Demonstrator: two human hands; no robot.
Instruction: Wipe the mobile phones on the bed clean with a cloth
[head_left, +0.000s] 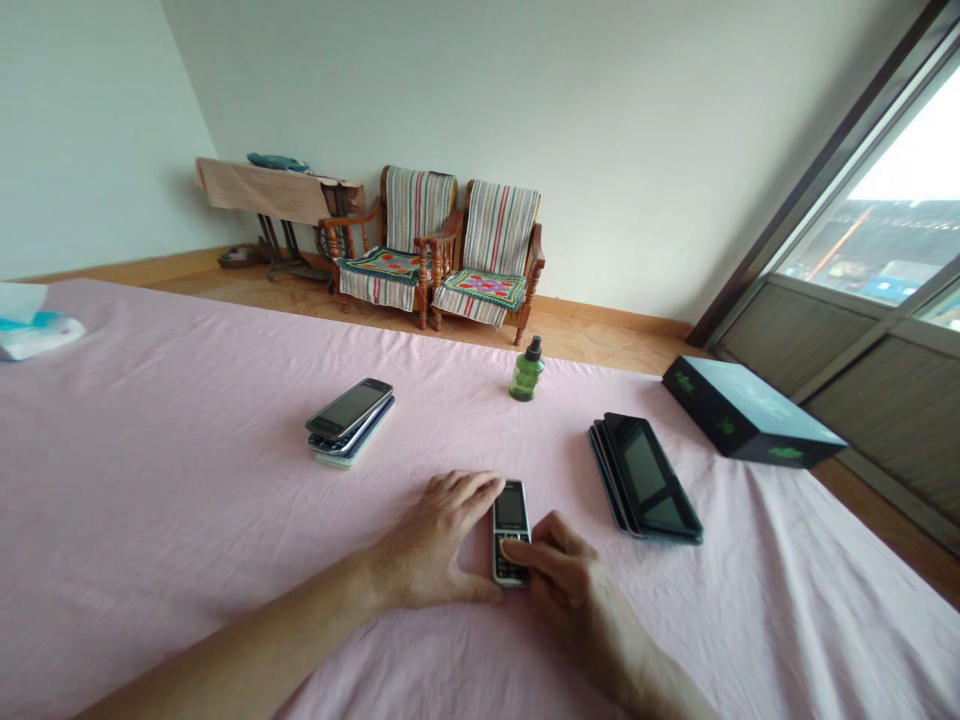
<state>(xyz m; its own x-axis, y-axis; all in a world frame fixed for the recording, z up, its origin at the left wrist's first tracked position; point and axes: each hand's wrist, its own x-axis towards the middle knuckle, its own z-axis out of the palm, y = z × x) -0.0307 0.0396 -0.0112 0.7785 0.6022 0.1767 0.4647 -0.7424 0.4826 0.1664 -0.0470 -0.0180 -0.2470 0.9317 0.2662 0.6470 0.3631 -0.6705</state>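
A small silver-and-black keypad mobile phone (511, 508) lies face up on the pink cloth, between my two hands. Along its left side, my left hand (442, 535) spans it, fingertips at the upper corner and thumb by the lower corner. My right hand (574, 585) is at the other side, its thumb pressed on the keypad and its fingers curled beside the phone's edge. Those curled fingertips are partly hidden. Farther left sits a stack of phones (352, 408) with a touchscreen one on top. To the right rests a stack of larger black tablet-like devices (651, 480).
A green bottle with a black cap (528, 372) stands near the far edge of the pink cloth (187, 440). At the right edge is a black box (750, 412); a tissue pack (41, 335) lies far left. Beyond are wooden chairs (487, 250) and a covered sewing table (262, 190).
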